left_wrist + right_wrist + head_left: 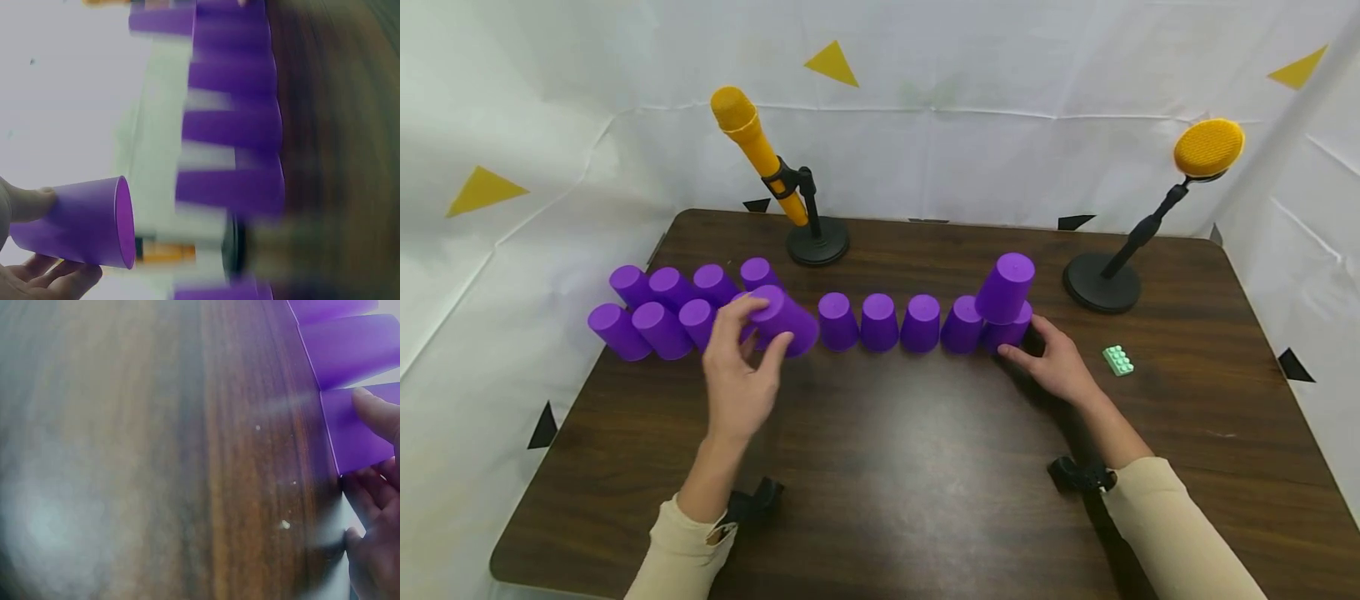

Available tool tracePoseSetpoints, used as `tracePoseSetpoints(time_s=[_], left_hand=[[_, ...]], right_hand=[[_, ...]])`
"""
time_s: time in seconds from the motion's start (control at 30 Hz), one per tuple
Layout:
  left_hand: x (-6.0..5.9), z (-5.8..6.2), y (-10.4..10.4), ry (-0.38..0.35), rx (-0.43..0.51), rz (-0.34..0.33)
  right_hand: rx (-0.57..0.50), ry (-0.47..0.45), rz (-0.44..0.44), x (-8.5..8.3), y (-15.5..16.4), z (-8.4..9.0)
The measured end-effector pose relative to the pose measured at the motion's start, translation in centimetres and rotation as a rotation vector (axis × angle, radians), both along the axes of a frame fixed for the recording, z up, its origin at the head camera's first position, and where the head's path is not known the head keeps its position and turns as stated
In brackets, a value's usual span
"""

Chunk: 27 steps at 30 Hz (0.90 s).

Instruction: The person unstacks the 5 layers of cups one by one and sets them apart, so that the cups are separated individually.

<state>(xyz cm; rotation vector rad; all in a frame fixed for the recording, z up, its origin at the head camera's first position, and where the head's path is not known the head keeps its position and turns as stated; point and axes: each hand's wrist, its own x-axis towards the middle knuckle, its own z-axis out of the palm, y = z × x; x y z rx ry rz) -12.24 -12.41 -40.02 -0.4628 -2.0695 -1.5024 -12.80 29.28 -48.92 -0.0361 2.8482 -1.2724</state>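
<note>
White sheeting (1000, 50) hangs behind a dark wood-grain bench (910, 467), with a yellow handheld mic (760, 158) on a stand toward the back. Main thing here is the purple cups. The left grip (741, 383) has one lifted cup (790, 321) pinched between thumb and fingers, held in the air between the cup cluster (662, 331) on the left and the row of cups (878, 323) along the middle. Over at the far end of that row, the right grip (1056, 362) has thumb and fingers around the end cup (1009, 335), and an upper cup (1004, 287) sits on top, looks like it's straddling the last two.

Handling-wise, I'd bet these are thin plastic: really light, fairly stiff, with a bit of give if you squeeze. Walls look smooth, so probably slick, but I doubt they're fragile. Bigger worry is they weigh so little that a nudge could send a neighbour skidding. Best hold imo is on the sides up near the closed end, pretty much what the left is doing, so the rim stays clear of fingers. Go gentle; hard pinching on that taper could make it squirt out.
</note>
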Motion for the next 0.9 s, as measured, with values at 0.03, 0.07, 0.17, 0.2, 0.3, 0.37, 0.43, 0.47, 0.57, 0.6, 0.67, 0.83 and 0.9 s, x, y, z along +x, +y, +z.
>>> tracePoseSetpoints(time_s=[0.03, 0.07, 0.17, 0.2, 0.3, 0.37, 0.43, 0.47, 0.57, 0.6, 0.67, 0.83, 0.9], left_hand=[[0.3, -0.3, -1.6, -0.011, -0.005, 0.049], [0.5, -0.7, -3.1, -0.027, -0.014, 0.099], [0.7, -2.7, -7.9, -0.094, -0.065, 0.249], [0.9, -3.0, -9.3, -0.13, -0.092, 0.302], [1.0, -4.4, -13.3, -0.244, -0.134, 0.445], [1.0, -4.9, -15.4, -0.331, -0.169, 0.52], [0.8, -5.4, -17.0, -0.389, -0.19, 0.562], [0.6, -5.7, -17.7, -0.408, -0.205, 0.579], [0.0, -6.3, -19.2, -0.442, -0.233, 0.601], [-0.1, -6.5, -19.6, -0.446, -0.236, 0.603], [-0.4, -6.8, -20.0, -0.464, -0.236, 0.603], [-0.9, -7.2, -20.3, -0.492, -0.218, 0.587], [-1.2, -7.3, -20.3, -0.491, -0.216, 0.583]], right_hand=[[0.001, -0.001, -0.001, 0.0, 0.0, 0.0], [0.003, -0.004, -0.002, 0.0, 0.0, 0.0], [0.004, -0.007, -0.003, 0.0, 0.0, 0.0], [0.005, -0.009, -0.003, 0.0, 0.0, 0.1], [0.002, -0.01, -0.002, 0.0, -0.1, 0.1], [0.001, -0.011, -0.003, 0.0, -0.1, 0.1], [0.0, -0.011, -0.006, 0.0, -0.1, 0.1], [0.0, -0.01, -0.008, 0.1, -0.1, 0.1], [0.0, -0.01, -0.008, 0.1, -0.1, 0.1], [-0.001, -0.011, -0.006, 0.1, -0.1, 0.1], [-0.004, -0.011, -0.002, 0.1, -0.2, 0.1], [-0.008, -0.006, -0.001, 0.1, -0.2, 0.1], [-0.007, -0.002, -0.003, 0.1, -0.1, 0.1]])
